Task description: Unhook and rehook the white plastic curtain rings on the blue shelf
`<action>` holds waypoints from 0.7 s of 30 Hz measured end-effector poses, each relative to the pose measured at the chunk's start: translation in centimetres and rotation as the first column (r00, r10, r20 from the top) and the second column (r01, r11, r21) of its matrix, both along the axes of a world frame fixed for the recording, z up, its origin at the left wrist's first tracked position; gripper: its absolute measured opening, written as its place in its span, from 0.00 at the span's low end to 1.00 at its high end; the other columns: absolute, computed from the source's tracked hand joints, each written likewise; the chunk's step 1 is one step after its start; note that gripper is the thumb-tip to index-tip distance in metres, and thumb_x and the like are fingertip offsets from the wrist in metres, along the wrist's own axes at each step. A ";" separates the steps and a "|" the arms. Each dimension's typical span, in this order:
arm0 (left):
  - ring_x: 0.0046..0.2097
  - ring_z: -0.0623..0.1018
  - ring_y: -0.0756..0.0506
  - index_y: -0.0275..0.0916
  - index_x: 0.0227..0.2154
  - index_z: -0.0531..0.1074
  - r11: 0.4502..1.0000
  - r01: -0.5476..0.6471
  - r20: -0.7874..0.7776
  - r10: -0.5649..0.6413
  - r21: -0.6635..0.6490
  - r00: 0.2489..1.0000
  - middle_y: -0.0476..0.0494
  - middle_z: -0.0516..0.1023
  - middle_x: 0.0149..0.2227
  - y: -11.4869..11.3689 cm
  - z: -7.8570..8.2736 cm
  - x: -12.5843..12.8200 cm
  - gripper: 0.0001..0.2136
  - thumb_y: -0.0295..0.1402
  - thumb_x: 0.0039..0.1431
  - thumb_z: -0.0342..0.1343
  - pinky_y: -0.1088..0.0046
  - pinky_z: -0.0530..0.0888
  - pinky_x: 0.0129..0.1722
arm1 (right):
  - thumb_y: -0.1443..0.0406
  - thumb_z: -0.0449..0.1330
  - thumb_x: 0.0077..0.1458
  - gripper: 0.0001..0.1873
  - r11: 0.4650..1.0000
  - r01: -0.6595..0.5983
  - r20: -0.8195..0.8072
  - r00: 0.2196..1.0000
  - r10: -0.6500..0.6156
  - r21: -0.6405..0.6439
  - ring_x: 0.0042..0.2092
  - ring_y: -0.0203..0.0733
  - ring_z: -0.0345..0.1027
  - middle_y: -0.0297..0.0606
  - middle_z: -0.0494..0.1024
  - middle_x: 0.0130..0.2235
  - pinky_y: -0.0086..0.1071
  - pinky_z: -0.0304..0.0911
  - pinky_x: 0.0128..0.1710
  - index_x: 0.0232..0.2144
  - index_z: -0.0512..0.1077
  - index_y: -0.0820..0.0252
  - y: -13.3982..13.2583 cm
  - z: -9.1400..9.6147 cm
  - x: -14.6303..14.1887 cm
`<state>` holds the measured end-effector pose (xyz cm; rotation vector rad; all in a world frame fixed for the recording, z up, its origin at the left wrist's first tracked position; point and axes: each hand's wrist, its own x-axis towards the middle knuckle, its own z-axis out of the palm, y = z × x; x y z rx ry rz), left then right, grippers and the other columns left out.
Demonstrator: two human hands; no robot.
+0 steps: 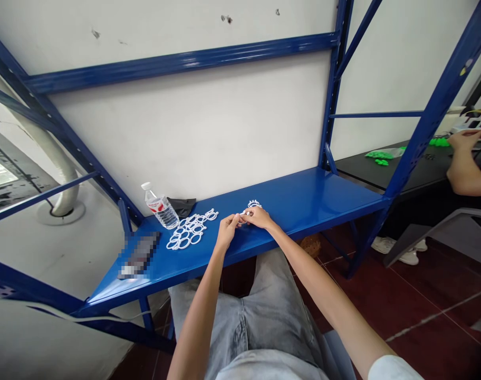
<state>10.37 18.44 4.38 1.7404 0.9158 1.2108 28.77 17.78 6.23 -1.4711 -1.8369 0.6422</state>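
Note:
My left hand (228,227) and my right hand (257,216) meet over the front part of the blue table. Both are closed, fingertips pinching a small white plastic ring (243,214) that is mostly covered by the fingers. Just beyond my right hand lies another white piece (255,202), round with short prongs along its far edge. To the left of my left hand, a loose group of white plastic rings (195,238) with small knobs spreads over the table, some overlapping.
The blue metal table (299,198) stands in a blue frame against a white wall. Left of the rings are a tilted-looking water bottle (161,210), a black bag (182,206) and a blurred dark object (141,254). Another person's arm (468,163) works at a black table (406,171) with green pieces.

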 end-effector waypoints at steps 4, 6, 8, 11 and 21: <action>0.34 0.78 0.44 0.39 0.30 0.78 0.993 -0.121 -0.007 0.121 0.019 0.993 0.42 0.82 0.33 0.1 -0.3 -0.1 0.22 0.53 0.67 0.54 0.68 0.75 0.37 | 0.54 0.60 0.64 0.15 0.992 -0.127 -0.162 0.978 0.129 0.019 0.36 0.41 0.78 0.34 0.84 0.31 0.30 0.69 0.39 0.40 0.81 0.59 0.4 -0.5 0.1; 0.36 0.79 0.43 0.39 0.36 0.79 0.970 -0.231 -0.045 0.234 0.072 0.971 0.41 0.82 0.37 -0.3 -0.2 0.1 0.18 0.49 0.68 0.54 0.66 0.75 0.39 | 0.56 0.61 0.62 0.15 0.995 -0.094 -0.218 0.971 0.096 0.018 0.34 0.42 0.78 0.37 0.84 0.31 0.30 0.70 0.37 0.39 0.81 0.61 0.7 -0.8 0.1; 0.43 0.80 0.39 0.40 0.41 0.79 0.910 -0.371 -0.121 0.396 0.187 0.910 0.37 0.82 0.44 -1.0 0.1 0.3 0.13 0.42 0.68 0.54 0.62 0.75 0.45 | 0.57 0.61 0.62 0.14 1.000 0.011 -0.259 0.966 -0.005 0.023 0.34 0.43 0.79 0.39 0.85 0.32 0.31 0.71 0.37 0.38 0.81 0.61 0.9 -1.1 0.0; 0.55 0.77 0.31 0.41 0.46 0.79 0.766 -0.514 -0.273 0.627 0.386 0.730 0.32 0.78 0.53 -2.3 1.1 -0.3 0.11 0.34 0.66 0.55 0.52 0.71 0.55 | 0.57 0.61 0.63 0.15 0.981 0.191 -0.314 0.934 -0.170 0.036 0.36 0.44 0.81 0.38 0.85 0.33 0.32 0.72 0.41 0.44 0.80 0.61 1.0 -1.3 0.0; 0.55 0.79 0.28 0.36 0.48 0.79 0.759 -0.488 -0.820 0.555 0.431 0.141 0.28 0.82 0.50 -3.6 2.8 -11.2 0.16 0.40 0.69 0.52 0.51 0.70 0.54 | 0.64 0.62 0.63 0.12 0.970 0.158 -0.112 0.984 -0.139 0.187 0.38 0.44 0.80 0.32 0.84 0.31 0.36 0.69 0.47 0.49 0.77 0.55 0.3 -1.1 -0.3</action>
